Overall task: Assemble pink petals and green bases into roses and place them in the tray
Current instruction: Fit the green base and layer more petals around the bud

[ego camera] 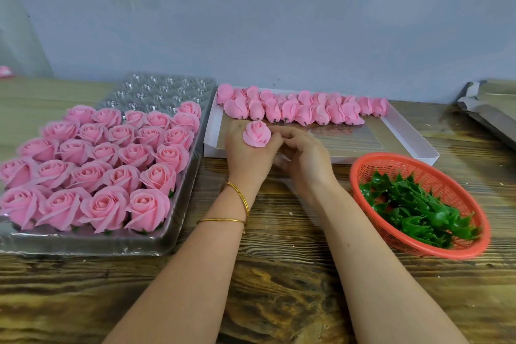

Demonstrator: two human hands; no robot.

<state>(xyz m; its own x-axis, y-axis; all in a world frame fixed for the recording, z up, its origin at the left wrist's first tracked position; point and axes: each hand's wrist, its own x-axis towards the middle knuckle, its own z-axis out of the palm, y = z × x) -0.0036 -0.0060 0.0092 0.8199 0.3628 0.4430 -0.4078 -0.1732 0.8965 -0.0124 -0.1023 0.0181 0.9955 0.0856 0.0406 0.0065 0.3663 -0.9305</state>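
Observation:
My left hand point(245, 153) holds a pink rose head point(256, 134) upright between its fingers, above the near edge of the white box. My right hand point(305, 160) is curled against it from the right, fingertips touching the rose's lower side; whatever it may hold is hidden. A clear plastic tray point(167, 86) on the left carries several finished pink roses point(111, 165) in rows. Its far cells hold nothing. Loose pink petal heads point(301, 109) lie in a row at the back of the white box point(405, 131). Green bases point(413, 209) fill a red basket point(418, 165) on the right.
Everything stands on a wooden table point(279, 288) against a grey wall. Folded cardboard point(491, 109) lies at the far right edge. A small pink object point(5, 71) sits at the far left by the wall.

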